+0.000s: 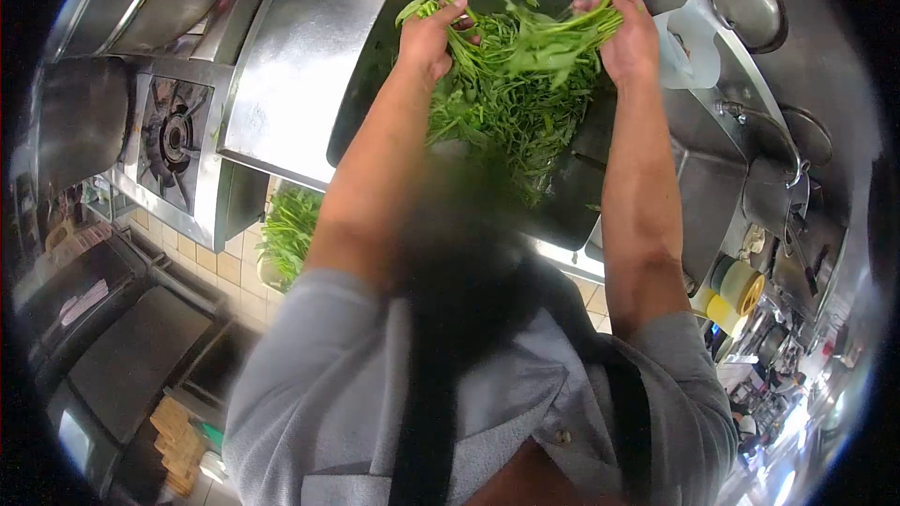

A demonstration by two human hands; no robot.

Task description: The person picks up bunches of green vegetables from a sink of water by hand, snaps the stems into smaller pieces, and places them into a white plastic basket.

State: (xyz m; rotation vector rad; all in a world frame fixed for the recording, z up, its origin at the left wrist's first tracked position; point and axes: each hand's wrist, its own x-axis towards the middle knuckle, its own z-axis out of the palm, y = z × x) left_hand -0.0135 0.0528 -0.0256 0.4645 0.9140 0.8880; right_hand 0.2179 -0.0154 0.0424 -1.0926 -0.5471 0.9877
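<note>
Leafy greens [525, 117] with long stems fill much of a dark sink basin [370, 84] in front of me. My left hand [431, 36], at the basin's upper left, is closed round some green stems, their cut ends poking out past the fingers. On the right, my right hand [630, 36] grips a bunch of greens [558, 42] by its stems, close to the faucet. The leaves of that bunch point left over the pile and are slightly blurred. A dark blur covers the lower middle of the view.
Left of the basin lies a steel counter [291, 56], with a gas burner [175, 136] beyond it. More greens [291, 230] stand below the counter. A translucent plastic container [689, 45] is right of my right hand, near a second sink [708, 192].
</note>
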